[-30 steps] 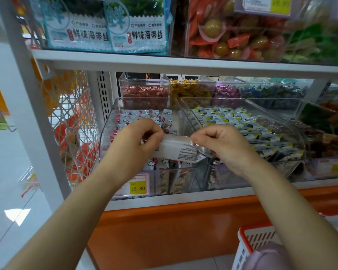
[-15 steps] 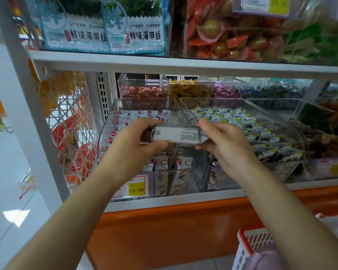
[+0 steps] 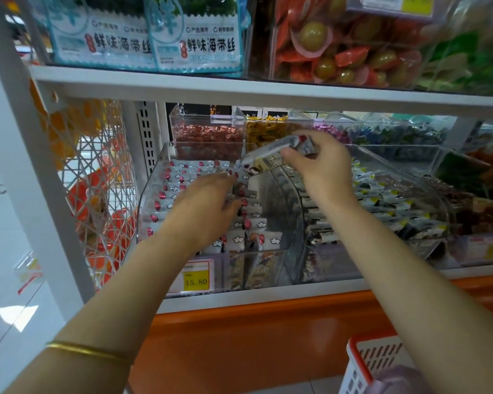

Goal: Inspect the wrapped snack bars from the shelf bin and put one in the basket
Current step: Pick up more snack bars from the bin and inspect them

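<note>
While your right hand (image 3: 322, 169) pinches one snack bar (image 3: 268, 159) above the bin (image 3: 150, 200), close your spread left hand (image 3: 205, 206) on just one more.

Basket (image 3: 362, 365) cut off at btm edge, top price tag (image 3: 416, 4) blurred, bar (image 3: 261, 160) partly behind R hand (image 3: 322, 169)

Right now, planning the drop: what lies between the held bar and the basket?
Head view: the bin wall, shelf edge and orange panel lie between bar and basket.
</note>
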Demonstrator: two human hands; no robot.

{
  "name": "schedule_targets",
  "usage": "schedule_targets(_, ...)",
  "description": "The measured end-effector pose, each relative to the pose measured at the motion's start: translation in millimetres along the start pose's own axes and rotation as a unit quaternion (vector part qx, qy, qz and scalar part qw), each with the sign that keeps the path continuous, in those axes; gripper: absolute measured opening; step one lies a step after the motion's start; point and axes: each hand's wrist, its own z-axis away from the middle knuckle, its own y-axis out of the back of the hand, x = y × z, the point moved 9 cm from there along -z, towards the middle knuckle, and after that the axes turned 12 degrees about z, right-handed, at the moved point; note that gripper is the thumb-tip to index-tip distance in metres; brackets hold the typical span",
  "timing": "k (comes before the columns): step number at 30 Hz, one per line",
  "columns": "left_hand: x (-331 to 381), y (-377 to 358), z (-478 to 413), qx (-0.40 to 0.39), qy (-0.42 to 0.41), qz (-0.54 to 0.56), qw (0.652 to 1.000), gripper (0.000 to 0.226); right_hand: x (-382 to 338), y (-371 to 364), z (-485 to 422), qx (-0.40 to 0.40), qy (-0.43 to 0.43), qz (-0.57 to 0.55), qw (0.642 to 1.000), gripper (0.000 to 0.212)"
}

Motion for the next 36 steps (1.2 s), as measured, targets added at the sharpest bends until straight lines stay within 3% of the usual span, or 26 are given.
schedule_targets(3, -12.5, -25.1, -0.1, -0.097, 0.016, -0.094, 0.991, 0.050, -11.9, -25.2, -19.6, -0.038, 0.063, 0.107, 0.992, 0.024)
schedule_targets(5, -18.3, -33.2, 1.4, -0.120, 0.027, -0.106, 0.987, 0.051, -19.7, -47.8, -26.9, -0.087, 0.116, 0.192, 0.971, 0.024)
schedule_targets(11, -20.3, -33.3, 0.5, -0.120, 0.032, -0.094, 0.988, 0.052, -15.2, -107.1, -30.0, -0.254, 0.183, 0.334, 0.889, 0.032)
schedule_targets(14, -20.2, -32.2, 1.3, -0.116, 0.033, -0.083, 0.989, 0.051, -10.8, -131.8, -21.5, -0.344, 0.208, 0.370, 0.838, 0.013)
schedule_targets(17, -19.4, -30.8, 2.2, -0.116, 0.036, -0.073, 0.990, 0.051, 0.8, -152.4, -10.9, -0.450, 0.204, 0.396, 0.774, 0.015)
schedule_targets(19, -18.8, -30.4, 2.5, -0.118, 0.037, -0.067, 0.990, 0.051, 3.9, -154.8, -10.2, -0.482, 0.188, 0.407, 0.753, 0.025)
schedule_targets(21, -18.3, -29.7, 2.9, -0.119, 0.039, -0.060, 0.990, 0.051, 2.8, -154.0, -14.7, -0.487, 0.170, 0.388, 0.764, 0.036)
schedule_targets(22, -17.9, -29.2, 3.0, -0.119, 0.039, -0.055, 0.991, 0.050, 0.5, -151.8, -21.2, -0.466, 0.163, 0.367, 0.788, 0.038)
schedule_targets(24, -17.1, -28.0, 3.5, -0.117, 0.038, -0.048, 0.991, 0.050, -3.7, -142.0, -40.6, -0.385, 0.147, 0.329, 0.850, 0.033)
schedule_targets(26, -16.3, -26.7, 4.2, -0.114, 0.036, -0.044, 0.992, 0.050, -4.4, -133.0, -58.4, -0.300, 0.138, 0.333, 0.883, 0.024)
schedule_targets(29, -15.9, -25.4, 4.9, -0.111, 0.033, -0.042, 0.992, 0.050, -2.9, -138.1, -64.8, -0.272, 0.138, 0.362, 0.881, 0.018)
schedule_targets(34, -18.7, -22.8, 3.7, -0.097, 0.036, -0.042, 0.994, 0.049, -0.9, -161.5, -52.1, -0.294, 0.163, 0.455, 0.824, 0.004)
schedule_targets(36, -19.5, -21.9, 3.4, -0.092, 0.035, -0.042, 0.994, 0.049, -2.8, -157.3, -53.4, -0.277, 0.159, 0.452, 0.833, 0.008)
